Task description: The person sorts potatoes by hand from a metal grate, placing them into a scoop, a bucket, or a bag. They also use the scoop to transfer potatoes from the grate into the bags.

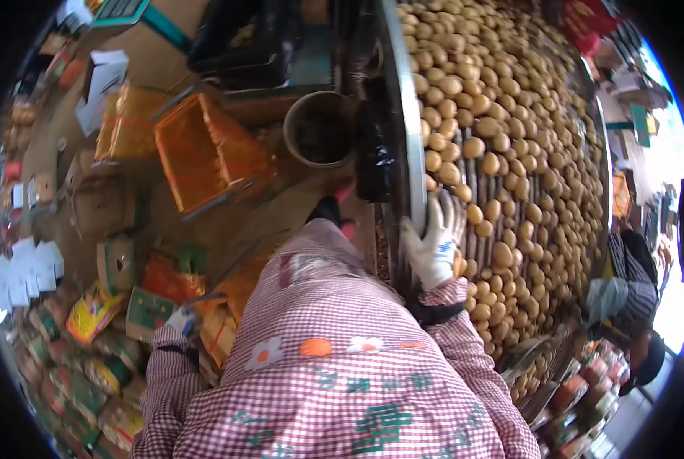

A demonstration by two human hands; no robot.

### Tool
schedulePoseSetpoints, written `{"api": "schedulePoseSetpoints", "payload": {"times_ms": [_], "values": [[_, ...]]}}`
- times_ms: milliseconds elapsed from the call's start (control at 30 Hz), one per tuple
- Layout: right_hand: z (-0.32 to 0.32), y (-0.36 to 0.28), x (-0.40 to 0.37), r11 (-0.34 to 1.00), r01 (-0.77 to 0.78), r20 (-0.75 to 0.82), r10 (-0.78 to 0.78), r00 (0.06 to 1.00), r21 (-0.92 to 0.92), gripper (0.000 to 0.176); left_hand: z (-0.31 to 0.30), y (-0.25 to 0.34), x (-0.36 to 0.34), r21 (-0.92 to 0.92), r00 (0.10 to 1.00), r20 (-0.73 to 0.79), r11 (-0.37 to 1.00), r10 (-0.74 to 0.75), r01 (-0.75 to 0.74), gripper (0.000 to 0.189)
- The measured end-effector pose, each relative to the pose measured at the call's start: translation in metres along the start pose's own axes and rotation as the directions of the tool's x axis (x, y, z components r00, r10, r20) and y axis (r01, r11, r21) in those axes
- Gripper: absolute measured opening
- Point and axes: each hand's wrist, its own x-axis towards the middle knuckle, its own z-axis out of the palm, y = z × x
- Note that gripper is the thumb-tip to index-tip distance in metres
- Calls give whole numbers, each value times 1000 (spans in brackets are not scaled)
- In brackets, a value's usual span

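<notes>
Many potatoes (503,138) lie on a slatted conveyor (495,187) with a metal side rail (411,115). My right hand (436,243), in a white glove, reaches over the rail onto the conveyor's near edge. Its fingers are spread among the potatoes, with nothing held that I can see. My left hand (181,320), also gloved, hangs low at the left beside an orange mesh bag (218,330). It is small and blurred, so its fingers and anything in them cannot be made out.
An orange crate-like container (216,157) and a round bucket (319,130) stand ahead on the floor. Cardboard boxes (101,203) and a yellow bag (95,312) lie at left. Another person (631,279) is beyond the conveyor at right.
</notes>
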Motion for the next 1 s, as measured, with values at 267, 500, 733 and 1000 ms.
{"api": "schedulePoseSetpoints", "payload": {"times_ms": [267, 500, 733, 1000], "values": [[9, 3, -2, 999, 48, -63, -47, 997, 16, 65, 52, 217, -17, 38, 843, 111, 845, 527, -533, 52], [14, 8, -9, 999, 3, -90, 1, 996, 52, 67, 213, 409, -63, -118, 468, 355, 535, 809, -836, 43], [-11, 6, -4, 980, -100, 18, 98, 995, 172, 68, 364, 458, -72, 3, 262, 632, 336, 729, -942, 43], [-67, 64, -7, 937, -338, -222, 348, 911, 82, 50, 451, 517, -92, 222, 58, 824, -227, 563, -948, 37]]}}
